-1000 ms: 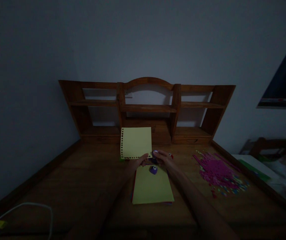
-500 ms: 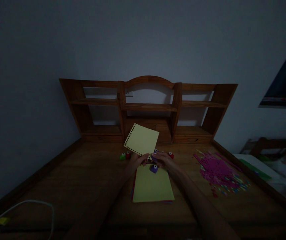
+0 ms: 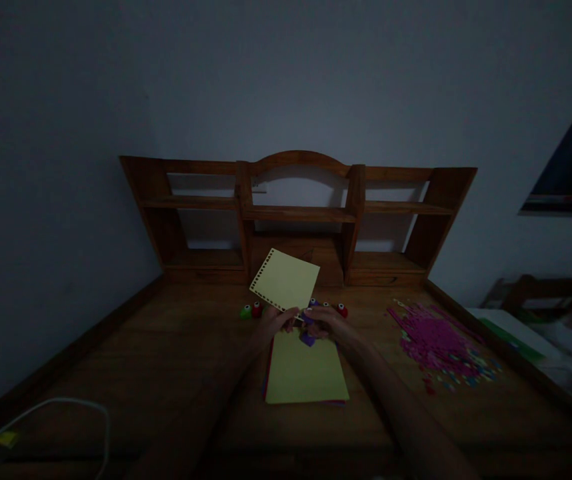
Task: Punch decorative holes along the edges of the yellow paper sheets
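Note:
My left hand (image 3: 283,321) is closed on the near corner of a yellow sheet of paper (image 3: 289,277). The sheet is tilted up, and small punched holes run along its left and lower edges. My right hand (image 3: 325,320) has its fingers wrapped round a small purple craft punch (image 3: 308,313) at that same corner; the fingers hide most of it. Just below the hands, a second purple craft punch (image 3: 308,339) lies on a stack of yellow paper (image 3: 306,373). Red and purple edges show under the stack.
Behind the hands stand a green punch (image 3: 245,311), a red punch (image 3: 257,309) and another red one (image 3: 342,310). A heap of pink strips and coloured bits (image 3: 436,340) lies at the right. A wooden shelf (image 3: 299,213) stands along the back; a white cable (image 3: 61,401) lies at lower left.
The sheet has shifted very slightly to the right and down. My right fingers have moved lower and now cover more of the purple punch on the stack.

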Available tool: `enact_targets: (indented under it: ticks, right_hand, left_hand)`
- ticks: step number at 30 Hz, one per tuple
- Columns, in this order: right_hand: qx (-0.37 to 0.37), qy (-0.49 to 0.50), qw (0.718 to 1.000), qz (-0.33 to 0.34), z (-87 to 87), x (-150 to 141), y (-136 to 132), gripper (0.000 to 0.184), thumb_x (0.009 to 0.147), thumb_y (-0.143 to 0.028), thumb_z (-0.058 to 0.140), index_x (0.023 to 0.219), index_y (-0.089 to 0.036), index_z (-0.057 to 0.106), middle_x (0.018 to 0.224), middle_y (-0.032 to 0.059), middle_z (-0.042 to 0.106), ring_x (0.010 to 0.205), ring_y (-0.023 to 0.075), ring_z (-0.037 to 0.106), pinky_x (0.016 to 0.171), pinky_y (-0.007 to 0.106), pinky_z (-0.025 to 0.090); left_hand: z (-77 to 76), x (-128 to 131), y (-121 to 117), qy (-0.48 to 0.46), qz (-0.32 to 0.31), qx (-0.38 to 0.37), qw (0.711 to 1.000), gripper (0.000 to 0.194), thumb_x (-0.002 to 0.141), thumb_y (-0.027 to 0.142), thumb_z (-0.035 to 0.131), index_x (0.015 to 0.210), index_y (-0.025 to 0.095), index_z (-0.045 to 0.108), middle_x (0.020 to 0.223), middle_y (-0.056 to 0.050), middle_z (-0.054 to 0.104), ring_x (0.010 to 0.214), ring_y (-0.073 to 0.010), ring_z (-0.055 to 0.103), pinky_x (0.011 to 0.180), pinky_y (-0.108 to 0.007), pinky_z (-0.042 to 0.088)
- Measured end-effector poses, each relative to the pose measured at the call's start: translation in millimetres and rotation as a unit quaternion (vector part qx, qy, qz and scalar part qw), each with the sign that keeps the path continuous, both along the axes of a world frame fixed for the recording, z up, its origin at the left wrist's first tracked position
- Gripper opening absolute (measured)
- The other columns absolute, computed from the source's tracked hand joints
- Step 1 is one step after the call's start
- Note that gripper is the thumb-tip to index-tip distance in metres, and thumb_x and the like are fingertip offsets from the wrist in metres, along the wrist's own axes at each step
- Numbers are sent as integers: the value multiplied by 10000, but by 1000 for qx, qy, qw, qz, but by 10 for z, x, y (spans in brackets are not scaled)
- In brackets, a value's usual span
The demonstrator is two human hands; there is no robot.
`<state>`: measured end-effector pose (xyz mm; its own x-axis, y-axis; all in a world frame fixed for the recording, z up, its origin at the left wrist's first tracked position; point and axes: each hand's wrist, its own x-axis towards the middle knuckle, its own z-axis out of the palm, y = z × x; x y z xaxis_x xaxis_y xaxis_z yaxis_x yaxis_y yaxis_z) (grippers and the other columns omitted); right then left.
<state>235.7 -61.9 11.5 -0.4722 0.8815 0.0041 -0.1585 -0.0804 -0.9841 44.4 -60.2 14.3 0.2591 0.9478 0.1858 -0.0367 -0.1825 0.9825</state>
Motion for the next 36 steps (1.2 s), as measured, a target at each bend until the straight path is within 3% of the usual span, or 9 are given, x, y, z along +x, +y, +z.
enact_targets:
  ticks: [8, 16, 25, 36]
  right_hand:
    - [5, -10, 1000, 18, 76, 8, -54, 383, 774, -511, 723, 724, -136, 671, 509, -11, 569, 400, 63, 389, 387, 229, 136]
    - [10, -14, 1000, 24, 53, 1, -46, 421, 791, -539, 701, 738, -123, 670, 503, -17, 546, 384, 55, 353, 385, 234, 119]
    - [39, -18, 999, 23, 80, -14, -90, 425, 826, -539, 664, 785, -118, 700, 533, -11, 548, 413, 64, 363, 404, 238, 154]
    - [32, -17, 999, 23, 43, -20, -68, 405, 807, -530, 691, 808, -127, 726, 556, -4, 577, 417, 60, 347, 411, 243, 154]
  left_hand:
    - [-80, -15, 75, 30, -46, -9, 998, 368, 797, 512, 641, 700, 164, 566, 544, 6, 563, 458, -117, 502, 458, -240, 341]
    - [-61, -16, 60, 41, -75, 10, 996, 404, 812, 543, 623, 704, 156, 582, 554, -2, 563, 469, -121, 521, 454, -240, 350]
    - [-24, 2, 30, 32, -49, 12, 998, 390, 783, 536, 661, 776, 157, 565, 614, -13, 612, 469, -123, 541, 452, -241, 364]
    - [-69, -15, 80, 52, -77, 15, 996, 382, 801, 537, 642, 729, 167, 577, 560, -3, 580, 476, -130, 534, 469, -250, 378]
